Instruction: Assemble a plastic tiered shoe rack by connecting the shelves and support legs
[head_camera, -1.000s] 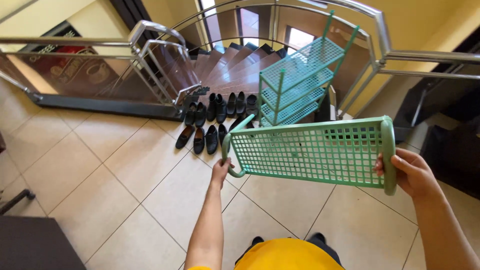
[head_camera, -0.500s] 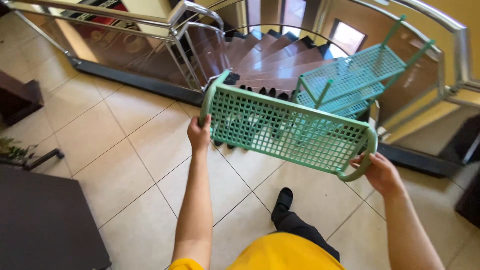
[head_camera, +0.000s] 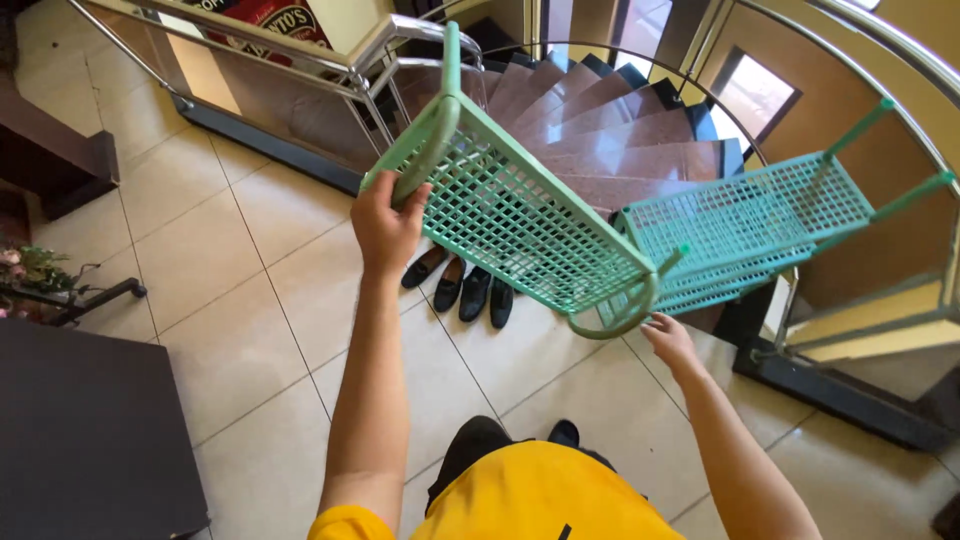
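Observation:
I hold a loose green plastic grid shelf (head_camera: 515, 215) in the air, tilted with its left end higher. My left hand (head_camera: 388, 225) grips the curved rail at its left end. My right hand (head_camera: 668, 340) is under the rail at its right end, fingers touching it; whether it grips is unclear. Just beyond the shelf's right end stands a green plastic rack (head_camera: 745, 235) with stacked grid tiers and upright posts, next to the stair opening.
Several dark shoes (head_camera: 462, 288) lie in a row on the tiled floor below the shelf. A spiral staircase (head_camera: 610, 110) descends behind a metal railing (head_camera: 300, 50). A dark table (head_camera: 85, 430) sits at lower left, with a small plant (head_camera: 30, 270) beside it.
The shelf has swung up and to the left, its left end now raised high. I have moved closer to the green rack and the shoes.

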